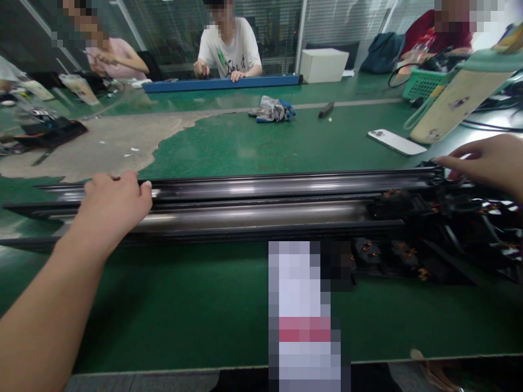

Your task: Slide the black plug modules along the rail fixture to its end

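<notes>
Two long black channel-shaped profiles with shiny inner faces lie side by side across the green table. My left hand point(116, 204) has its fingers curled over the far profile point(245, 186), near its left end. The near profile point(245, 216) passes just below that hand. At the far profile's right end, my right hand point(486, 163) bends its fingers around dark parts; what exactly lies between them is hidden. Black socket modules point(392, 204) with copper contacts crowd the right end of the near profile. More black modules with copper contacts point(368, 250) rest in front of it.
A white phone point(397, 142), a cream tumbler point(461, 103) and a green basket point(429, 84) stand to the right. Grey-blue gloves point(273, 110) lie farther back. Across the table, a person handles a blue bar point(223, 83) beside a white box point(324, 65). Others sit left and right.
</notes>
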`<action>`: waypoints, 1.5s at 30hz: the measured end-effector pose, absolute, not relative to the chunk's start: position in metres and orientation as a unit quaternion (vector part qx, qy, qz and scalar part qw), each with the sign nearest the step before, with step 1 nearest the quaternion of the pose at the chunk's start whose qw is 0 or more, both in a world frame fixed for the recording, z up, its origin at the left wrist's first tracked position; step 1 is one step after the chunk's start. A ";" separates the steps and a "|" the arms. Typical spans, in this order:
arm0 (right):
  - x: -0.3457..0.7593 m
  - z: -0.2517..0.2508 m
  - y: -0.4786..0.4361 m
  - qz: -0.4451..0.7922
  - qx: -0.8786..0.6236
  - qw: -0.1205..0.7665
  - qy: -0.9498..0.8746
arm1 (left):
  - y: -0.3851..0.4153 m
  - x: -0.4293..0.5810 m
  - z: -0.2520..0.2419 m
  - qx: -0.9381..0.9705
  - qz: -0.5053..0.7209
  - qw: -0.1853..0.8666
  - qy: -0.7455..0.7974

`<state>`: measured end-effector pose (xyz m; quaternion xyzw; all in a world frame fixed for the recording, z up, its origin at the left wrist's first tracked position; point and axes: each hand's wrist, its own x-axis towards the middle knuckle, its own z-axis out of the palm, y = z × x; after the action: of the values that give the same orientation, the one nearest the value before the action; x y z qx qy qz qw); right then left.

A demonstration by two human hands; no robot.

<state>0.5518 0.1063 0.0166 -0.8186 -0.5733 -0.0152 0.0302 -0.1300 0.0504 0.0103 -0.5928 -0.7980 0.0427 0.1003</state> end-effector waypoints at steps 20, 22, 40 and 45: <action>0.541 0.024 0.103 0.018 -0.827 0.025 -0.562 | 0.039 -0.092 0.037 -0.557 0.059 0.110 -0.821; 0.539 0.025 0.102 0.018 -0.832 0.023 -0.554 | 0.039 -0.091 0.038 -0.557 0.056 0.103 -0.822; 0.531 0.027 0.101 0.027 -0.841 0.010 -0.540 | 0.032 -0.077 0.044 -0.593 0.028 0.128 -0.795; 0.541 0.023 0.106 0.019 -0.831 0.011 -0.557 | 0.029 -0.075 0.045 -0.601 0.026 0.127 -0.789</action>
<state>0.5408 0.1059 0.0229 -0.8305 -0.5566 0.0190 0.0107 -0.0745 0.0289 0.0453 -0.6007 -0.7889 0.0258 0.1269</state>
